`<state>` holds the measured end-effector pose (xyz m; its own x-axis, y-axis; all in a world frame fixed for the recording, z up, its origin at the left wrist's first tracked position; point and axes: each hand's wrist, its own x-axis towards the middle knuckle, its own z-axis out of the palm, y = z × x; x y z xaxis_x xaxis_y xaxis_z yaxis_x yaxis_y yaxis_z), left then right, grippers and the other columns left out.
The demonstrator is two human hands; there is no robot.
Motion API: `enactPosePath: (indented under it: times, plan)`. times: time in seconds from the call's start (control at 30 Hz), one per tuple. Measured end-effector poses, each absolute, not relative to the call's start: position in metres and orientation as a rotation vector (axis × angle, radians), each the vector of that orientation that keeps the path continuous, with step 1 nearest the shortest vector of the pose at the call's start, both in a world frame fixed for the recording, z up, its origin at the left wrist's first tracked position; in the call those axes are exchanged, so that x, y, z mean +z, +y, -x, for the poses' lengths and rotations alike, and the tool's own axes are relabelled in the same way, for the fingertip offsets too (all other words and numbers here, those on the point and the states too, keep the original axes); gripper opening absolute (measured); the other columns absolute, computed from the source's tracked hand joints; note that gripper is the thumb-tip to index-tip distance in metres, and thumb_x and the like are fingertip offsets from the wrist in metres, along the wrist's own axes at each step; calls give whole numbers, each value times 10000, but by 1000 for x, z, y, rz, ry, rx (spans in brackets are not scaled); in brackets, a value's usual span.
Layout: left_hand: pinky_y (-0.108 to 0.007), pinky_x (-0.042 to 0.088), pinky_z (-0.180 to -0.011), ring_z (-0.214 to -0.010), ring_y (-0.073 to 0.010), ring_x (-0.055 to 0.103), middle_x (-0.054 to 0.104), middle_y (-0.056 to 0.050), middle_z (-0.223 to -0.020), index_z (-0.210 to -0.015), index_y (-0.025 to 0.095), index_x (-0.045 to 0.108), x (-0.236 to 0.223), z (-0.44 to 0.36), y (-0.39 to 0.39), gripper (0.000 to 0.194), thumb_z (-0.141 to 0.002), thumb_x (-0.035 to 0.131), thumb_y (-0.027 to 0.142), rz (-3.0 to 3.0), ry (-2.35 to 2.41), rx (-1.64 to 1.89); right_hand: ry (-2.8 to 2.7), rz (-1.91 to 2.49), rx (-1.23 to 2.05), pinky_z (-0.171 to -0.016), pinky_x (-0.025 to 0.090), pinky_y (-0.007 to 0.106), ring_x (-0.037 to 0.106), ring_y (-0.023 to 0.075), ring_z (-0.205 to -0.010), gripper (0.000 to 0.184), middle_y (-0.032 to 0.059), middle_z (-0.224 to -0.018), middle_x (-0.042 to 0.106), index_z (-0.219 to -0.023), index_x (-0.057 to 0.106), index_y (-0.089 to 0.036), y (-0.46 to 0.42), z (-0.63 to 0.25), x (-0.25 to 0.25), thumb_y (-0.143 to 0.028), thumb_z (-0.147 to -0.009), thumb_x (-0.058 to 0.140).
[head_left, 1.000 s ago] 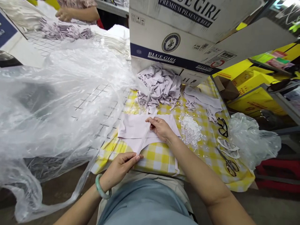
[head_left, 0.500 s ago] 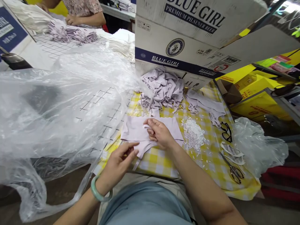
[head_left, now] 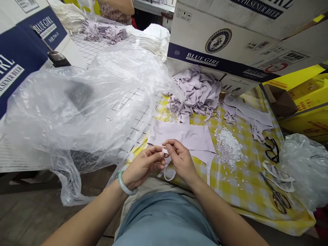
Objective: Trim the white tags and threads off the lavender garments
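A lilac strappy garment [head_left: 181, 131] lies spread on the checked cloth in front of me, its straps hanging toward my lap. Over its lower edge, my right hand [head_left: 180, 160] pinches a small pale strip [head_left: 165, 150] between thumb and forefinger. My left hand [head_left: 146, 160], with a green bangle at the wrist, has thumb and finger closed on the strip's other side. Whether the strip is a strap end or a separate piece, I cannot tell. Below the hands hangs a looped strap [head_left: 169, 176]. To the right lies a heap of small white bits [head_left: 229, 147].
A pile of lilac garments [head_left: 196, 90] sits against a large carton [head_left: 194, 41]. Clear plastic sheeting [head_left: 97, 102] covers the left side. Scissors [head_left: 279, 201], black glasses [head_left: 272, 149] and a plastic bag [head_left: 304, 164] lie at right. Another person's arm [head_left: 120, 5] shows at the back.
My left hand has come up beside the right, and both now meet at the small pale strip. My view has swung left, so the table appears farther right.
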<state>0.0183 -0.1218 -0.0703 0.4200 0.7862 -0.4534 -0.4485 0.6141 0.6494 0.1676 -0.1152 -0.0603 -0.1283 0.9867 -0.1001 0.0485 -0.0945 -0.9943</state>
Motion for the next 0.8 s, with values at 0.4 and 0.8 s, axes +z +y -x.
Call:
enactPosePath:
  times: [0.4, 0.8]
  plan:
    - [-211, 413, -536, -536, -85, 482, 510, 46, -613, -785, 169, 586, -73, -15, -124, 186, -844, 613, 343, -1061, 1145, 991, -1443, 1422, 1296, -625, 393, 244, 499, 135, -655, 216, -21, -724, 577, -884, 615, -223, -129, -166, -67, -433, -892, 565]
    - [-395, 496, -887, -1026, -256, 560, 607, -155, -1059, -994, 124, 580, -102, -9, -76, 216, -827, 479, 31, -2406, 1085, 723, -920, 1636, 1584, -405, 193, 219, 299, 61, -401, 244, -59, -568, 544, -805, 557, -195, -116, -187, -75, -415, -744, 641]
